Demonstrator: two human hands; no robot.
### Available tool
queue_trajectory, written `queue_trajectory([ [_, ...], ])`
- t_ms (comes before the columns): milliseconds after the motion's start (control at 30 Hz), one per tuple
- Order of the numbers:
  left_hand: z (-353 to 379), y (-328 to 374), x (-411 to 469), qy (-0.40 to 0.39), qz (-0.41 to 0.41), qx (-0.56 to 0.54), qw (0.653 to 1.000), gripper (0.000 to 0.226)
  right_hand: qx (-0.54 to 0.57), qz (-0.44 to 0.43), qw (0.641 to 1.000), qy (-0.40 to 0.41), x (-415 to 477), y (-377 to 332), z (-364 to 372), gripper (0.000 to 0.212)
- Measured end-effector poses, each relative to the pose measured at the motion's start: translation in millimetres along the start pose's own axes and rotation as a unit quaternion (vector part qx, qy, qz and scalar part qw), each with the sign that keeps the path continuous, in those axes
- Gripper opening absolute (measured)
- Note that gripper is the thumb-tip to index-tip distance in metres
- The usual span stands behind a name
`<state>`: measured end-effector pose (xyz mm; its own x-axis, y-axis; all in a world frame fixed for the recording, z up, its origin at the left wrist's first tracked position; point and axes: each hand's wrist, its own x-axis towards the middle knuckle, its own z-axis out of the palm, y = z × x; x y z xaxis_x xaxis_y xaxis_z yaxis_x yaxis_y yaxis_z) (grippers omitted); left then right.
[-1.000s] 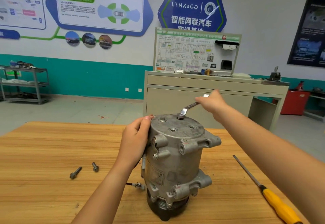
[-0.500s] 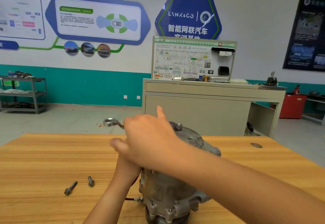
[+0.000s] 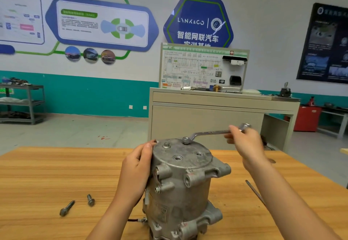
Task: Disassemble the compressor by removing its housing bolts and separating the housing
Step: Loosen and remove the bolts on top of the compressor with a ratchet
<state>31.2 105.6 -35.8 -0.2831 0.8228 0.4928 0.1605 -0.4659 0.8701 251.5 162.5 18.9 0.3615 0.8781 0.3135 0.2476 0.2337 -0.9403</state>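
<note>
The grey cast-metal compressor (image 3: 180,183) stands upright at the middle of the light wooden desk (image 3: 47,173). The left hand (image 3: 137,172) cups its upper wall at 9 o'clock, fingers curled round it, thumb at the top rim. The right hand (image 3: 244,141) grips the handle of a silver offset ring wrench (image 3: 211,132), whose ring sits over a housing bolt (image 3: 186,140) at 12 o'clock on the top face. 2 loose dark bolts (image 3: 66,208) lie on the desk at 8 o'clock, and a thin metal screwdriver shaft (image 3: 254,190) lies at 3 o'clock.
</note>
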Motion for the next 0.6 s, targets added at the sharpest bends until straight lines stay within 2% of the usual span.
queue_trajectory([
  [67, 0, 0, 1, 0.003, 0.000, -0.001, 1.000, 0.027, -0.047, 0.037, 0.996, -0.068, 30, -16, 24, 0.015],
  [133, 0, -1, 1, 0.007, 0.003, 0.002, 1.000, 0.027, -0.158, 0.030, 0.976, -0.147, 45, -38, 54, 0.015],
  [233, -1, -1, 2, 0.008, 0.020, 0.020, 1.000, 0.029, -0.364, -0.063, 0.891, -0.264, 35, -76, 99, 0.026],
  [300, 1, 0, 2, 0.019, 0.032, 0.016, 0.999, 0.032, -0.414, -0.129, 0.841, -0.323, 14, -94, 125, 0.011],
  [367, 4, 1, 3, 0.026, 0.036, 0.010, 0.999, 0.035, -0.458, -0.199, 0.785, -0.368, -16, -104, 144, 0.029],
  [400, 4, 1, 2, 0.027, 0.036, 0.002, 0.999, 0.035, -0.461, -0.239, 0.767, -0.378, -31, -106, 153, 0.028],
  [467, -1, -8, 3, 0.046, 0.030, -0.002, 0.999, 0.034, -0.444, -0.303, 0.763, -0.358, -63, -112, 157, 0.013],
  [533, 2, -5, 3, 0.069, 0.009, 0.023, 0.997, 0.031, -0.421, -0.416, 0.748, -0.301, -95, -108, 142, 0.036],
  [567, 11, 3, 1, 0.027, 0.060, -0.041, 0.997, 0.030, -0.388, -0.476, 0.744, -0.263, -112, -101, 126, 0.043],
  [600, 15, 16, -2, 0.090, 0.192, -0.100, 0.972, 0.031, -0.342, -0.521, 0.749, -0.227, -123, -92, 110, 0.047],
])
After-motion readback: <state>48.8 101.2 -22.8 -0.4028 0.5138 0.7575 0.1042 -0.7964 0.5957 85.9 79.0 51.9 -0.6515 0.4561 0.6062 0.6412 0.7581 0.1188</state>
